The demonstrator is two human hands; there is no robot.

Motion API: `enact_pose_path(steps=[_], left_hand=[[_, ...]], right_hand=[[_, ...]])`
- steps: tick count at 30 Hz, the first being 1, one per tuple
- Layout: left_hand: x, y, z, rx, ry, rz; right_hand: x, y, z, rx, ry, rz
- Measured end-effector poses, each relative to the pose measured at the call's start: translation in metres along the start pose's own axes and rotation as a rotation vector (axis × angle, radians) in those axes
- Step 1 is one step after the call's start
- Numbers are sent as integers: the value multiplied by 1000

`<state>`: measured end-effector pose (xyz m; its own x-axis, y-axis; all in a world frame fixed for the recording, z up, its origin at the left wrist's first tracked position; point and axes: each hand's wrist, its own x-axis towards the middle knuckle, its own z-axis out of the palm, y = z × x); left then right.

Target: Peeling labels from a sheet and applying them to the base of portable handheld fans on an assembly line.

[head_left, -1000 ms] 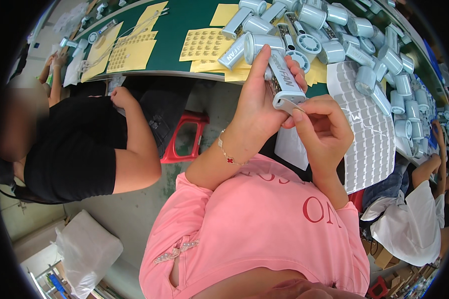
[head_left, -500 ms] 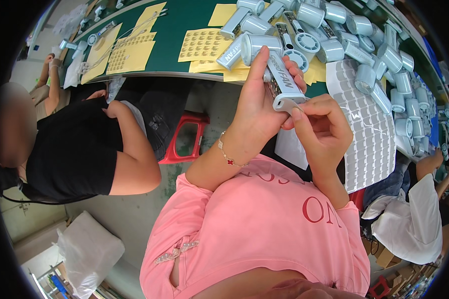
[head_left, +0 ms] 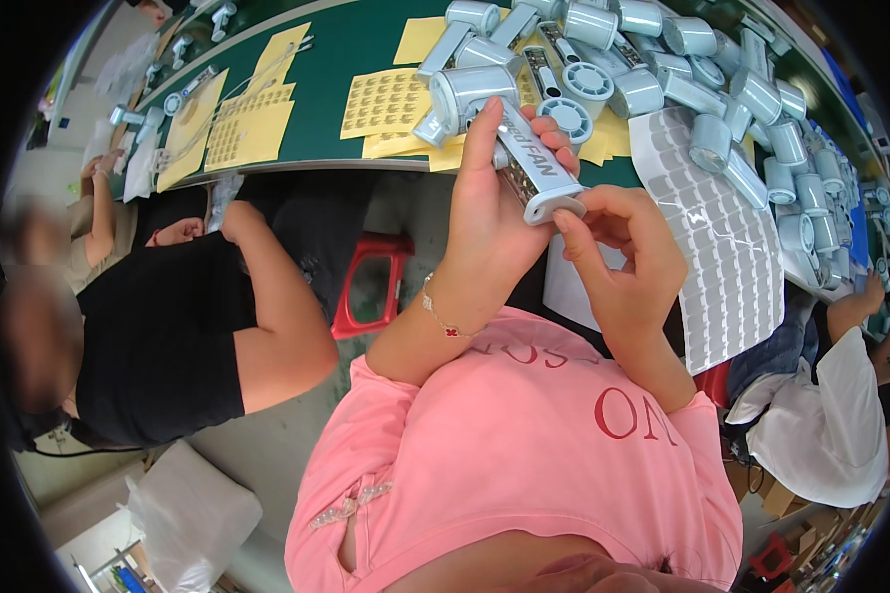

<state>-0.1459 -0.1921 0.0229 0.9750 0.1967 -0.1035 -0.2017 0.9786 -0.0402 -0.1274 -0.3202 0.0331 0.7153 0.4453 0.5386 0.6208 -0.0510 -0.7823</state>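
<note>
My left hand (head_left: pixel 489 222) is wrapped round the handle of a light blue handheld fan (head_left: pixel 541 163), its round head pointing away over the table edge. At the near end of the handle, my right hand (head_left: pixel 631 242) pinches the edge of a small grey sticker (head_left: pixel 567 207) between thumb and forefinger. The sticker lies against the handle's end face, its right part at my fingertips. Beside my right hand a large sheet of grey stickers (head_left: pixel 717 287) hangs over the table's near edge.
Many similar fans (head_left: pixel 687 89) lie heaped on the green table (head_left: pixel 326 109) at the far right. Yellow sticker sheets (head_left: pixel 381 104) and white cables (head_left: pixel 257 84) lie further left. A person in black (head_left: pixel 158 326) sits at my left, near a red stool (head_left: pixel 371 287).
Both hands and the fan appear slightly further left in the picture. The sticker, curled up from the handle's end before, now sits flatter against it.
</note>
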Motion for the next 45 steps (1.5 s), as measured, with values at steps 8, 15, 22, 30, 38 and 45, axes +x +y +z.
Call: enact_pose_path(steps=[8,15,22,30,38,45], left_hand=[[-8,4,1,-48,94,-162],[-10,12,1,187,64,-70],[48,115,17,1341,87,649],[151,201,-17,2521,717,708],[157,191,-47,2725,527,861],[159,200,-44,2661,512,783]], right_hand=[[21,24,-16,890,-237,583],[16,23,0,497,-257,332],[82,39,-29,480,-311,557],[315,111,29,-309,-577,40],[522,289,181,-1122,-432,-181],[607,424,236,-1213,-276,119]])
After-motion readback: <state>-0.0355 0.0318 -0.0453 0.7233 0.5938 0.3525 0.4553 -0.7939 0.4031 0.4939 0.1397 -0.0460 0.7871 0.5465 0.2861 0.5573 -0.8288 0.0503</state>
